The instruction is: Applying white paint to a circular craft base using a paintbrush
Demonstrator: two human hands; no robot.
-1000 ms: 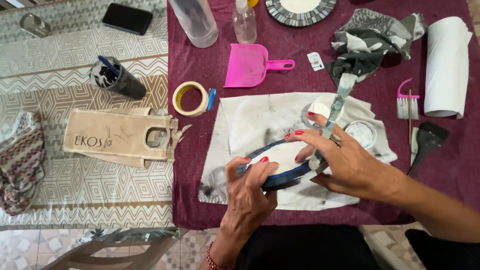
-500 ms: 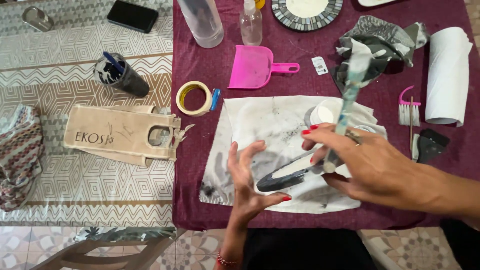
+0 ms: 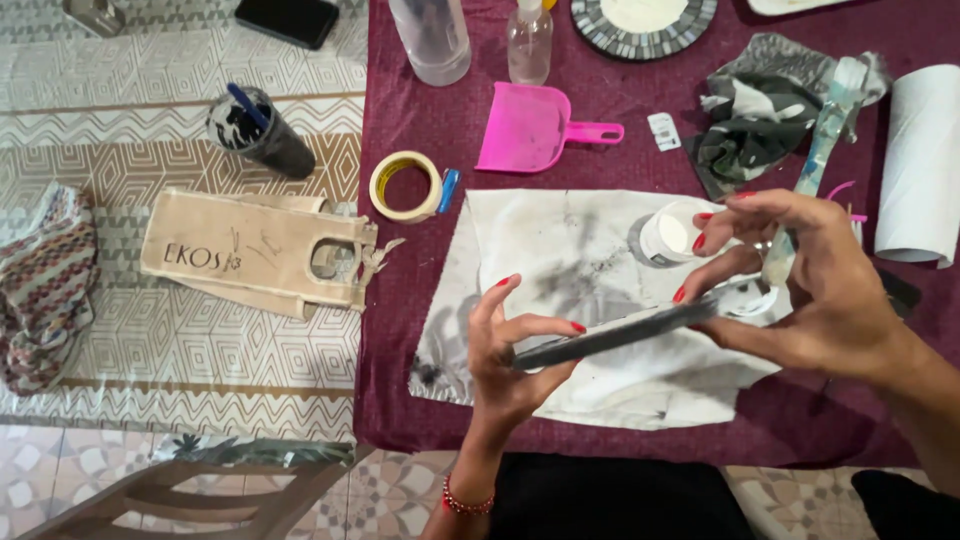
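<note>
Over stained cloth (image 3: 590, 260) | both hands' fingers (image 3: 545, 325) pinch flat disc (image 3: 610, 335) edge-on

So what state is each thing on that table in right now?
flat round piece: held edge-on between both hands
left hand: fingers spread, gripping its left end
right hand: gripping its right end and a stained stick
white cloth: spread flat, smudged
tape roll: lying flat
pink dustpan: lying empty
small tub: open

Soft, even, fairly bright light is falling from above, casting only faint shadows under the left hand (image 3: 510, 350) and right hand (image 3: 810, 290). The clear plastic bottle (image 3: 430, 38) near the tabletop's far edge is glinting mildly, and fine detail is looking slightly soft throughout.
</note>
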